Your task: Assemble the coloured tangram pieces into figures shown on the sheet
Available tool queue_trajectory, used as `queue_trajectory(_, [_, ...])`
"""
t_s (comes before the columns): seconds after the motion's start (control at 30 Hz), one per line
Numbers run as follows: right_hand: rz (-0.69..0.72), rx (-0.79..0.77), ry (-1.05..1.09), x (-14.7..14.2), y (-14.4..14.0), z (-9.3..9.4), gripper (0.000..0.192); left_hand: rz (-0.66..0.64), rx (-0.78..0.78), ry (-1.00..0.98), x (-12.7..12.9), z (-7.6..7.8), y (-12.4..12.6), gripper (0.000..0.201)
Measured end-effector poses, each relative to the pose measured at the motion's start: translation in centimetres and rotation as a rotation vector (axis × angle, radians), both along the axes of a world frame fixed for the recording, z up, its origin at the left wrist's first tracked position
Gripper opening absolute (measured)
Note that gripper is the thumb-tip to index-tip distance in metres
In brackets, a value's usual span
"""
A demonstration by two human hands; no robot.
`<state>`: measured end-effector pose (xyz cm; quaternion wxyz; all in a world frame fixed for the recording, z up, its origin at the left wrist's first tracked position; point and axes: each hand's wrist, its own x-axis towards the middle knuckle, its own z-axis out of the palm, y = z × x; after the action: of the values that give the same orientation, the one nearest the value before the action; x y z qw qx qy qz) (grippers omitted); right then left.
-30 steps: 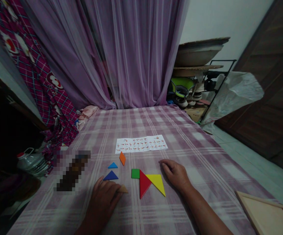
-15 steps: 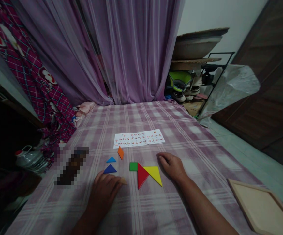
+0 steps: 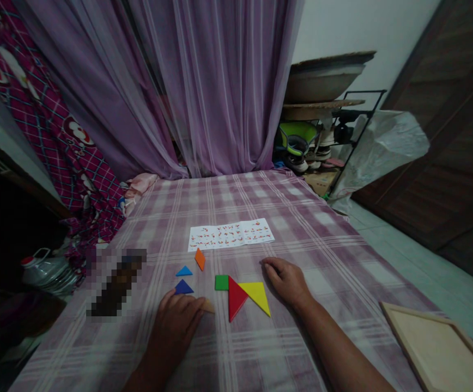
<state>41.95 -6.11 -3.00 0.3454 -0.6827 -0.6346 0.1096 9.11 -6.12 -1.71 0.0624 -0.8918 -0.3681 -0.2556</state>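
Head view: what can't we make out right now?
All in the head view:
Tan piece: left hand covers part of it; full outline and type of grip unclear.
Right hand: its own back hides the palm.
Printed sheet: figures too small to make out.
Wooden tray: cut off by the bottom and right edges.
Pixelated patch: the blocks hide what's there.

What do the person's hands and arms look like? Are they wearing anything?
The left hand and right hand are bare, without gloves. Both forearms are bare too: no sleeves, watch or bracelet show. It's too dim to tell about rings.
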Motion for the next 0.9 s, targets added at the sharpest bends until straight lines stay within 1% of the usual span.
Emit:
queue_trajectory(0.2, [-0.013,0.002,0.01,-0.1,0.0,0.2,0.032,-0.03,-0.026,-0.008,0.0,0.0,0.0,0.019])
queue_trajectory(0.3, [-0.001,0.009,0.021,-0.1,0.0,0.3,0.033,-0.022,-0.021,-0.019,0.0,-0.1,-0.2,0.018])
queue_trajectory(0.5, [0.008,-0.002,0.02,-0.2,0.0,0.4,0.034,-0.05,-0.064,0.069,0.2,0.3,-0.3,0.027])
queue_trajectory(0.6, [0.0,-0.002,0.026,-0.2,0.0,0.3,0.034,-0.028,-0.091,0.087,0.6,0.6,-0.2,0.024])
queue_trajectory(0.73, [-0.001,0.004,0.027,-0.1,0.0,0.2,0.033,0.0,-0.068,0.049,0.8,0.5,-0.4,0.018])
queue_trajectory(0.9, [-0.002,0.008,0.027,-0.1,0.0,0.2,0.033,0.001,-0.028,-0.017,0.4,0.3,-1.1,0.019])
